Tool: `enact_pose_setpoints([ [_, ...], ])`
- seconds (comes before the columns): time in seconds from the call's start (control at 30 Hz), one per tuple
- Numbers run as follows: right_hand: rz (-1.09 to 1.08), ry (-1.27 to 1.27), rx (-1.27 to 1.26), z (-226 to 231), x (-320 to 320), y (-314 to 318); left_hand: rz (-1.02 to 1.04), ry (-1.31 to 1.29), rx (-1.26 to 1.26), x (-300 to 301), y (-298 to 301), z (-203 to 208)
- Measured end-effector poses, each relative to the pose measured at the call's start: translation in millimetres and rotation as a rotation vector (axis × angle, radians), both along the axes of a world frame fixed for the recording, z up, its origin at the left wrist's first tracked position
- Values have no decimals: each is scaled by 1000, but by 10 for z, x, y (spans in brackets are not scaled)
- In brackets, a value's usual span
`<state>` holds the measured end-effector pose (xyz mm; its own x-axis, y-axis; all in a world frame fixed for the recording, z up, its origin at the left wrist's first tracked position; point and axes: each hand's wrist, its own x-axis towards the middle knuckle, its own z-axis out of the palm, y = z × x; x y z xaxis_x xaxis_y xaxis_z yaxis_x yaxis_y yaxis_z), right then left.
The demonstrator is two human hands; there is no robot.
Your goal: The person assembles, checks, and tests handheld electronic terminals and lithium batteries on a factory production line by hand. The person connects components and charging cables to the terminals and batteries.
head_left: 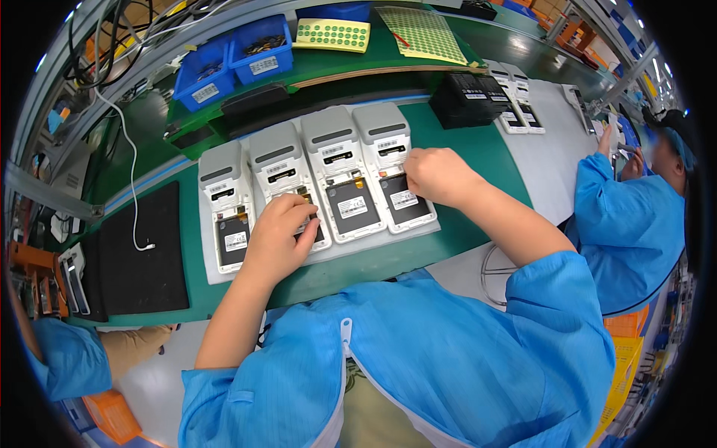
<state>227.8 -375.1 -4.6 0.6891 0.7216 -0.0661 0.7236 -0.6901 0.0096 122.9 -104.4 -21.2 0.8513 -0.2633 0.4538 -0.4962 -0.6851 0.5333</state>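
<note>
Four grey handheld terminals (310, 183) lie face down in a row on a white tray (205, 269) on the green bench (478, 149), left hand (278, 237) flat on the second, right hand (437, 175) curled, fingertips on the fourth.

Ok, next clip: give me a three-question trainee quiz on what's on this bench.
1. How many grey devices lie face down in the row on the white tray?
2. True or false: the left hand rests on the second device from the left.
3. Which device does the right hand touch? A) the leftmost device B) the rightmost device C) the black stack

Key: 1. Four. 2. True. 3. B.
</note>
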Motion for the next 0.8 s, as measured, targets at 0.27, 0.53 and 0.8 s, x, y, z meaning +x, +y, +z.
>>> enact_pose_setpoints([
  [0.27,-117,-211,464,-247,32,-87,-18,-52,174,352,-406,-56],
  [0.53,-89,-165,486,-248,68,-173,15,-162,485,594,-715,-173],
  [0.8,-122,-23,526,-217,73,-190,-5,-124,456,723,-667,-98],
])
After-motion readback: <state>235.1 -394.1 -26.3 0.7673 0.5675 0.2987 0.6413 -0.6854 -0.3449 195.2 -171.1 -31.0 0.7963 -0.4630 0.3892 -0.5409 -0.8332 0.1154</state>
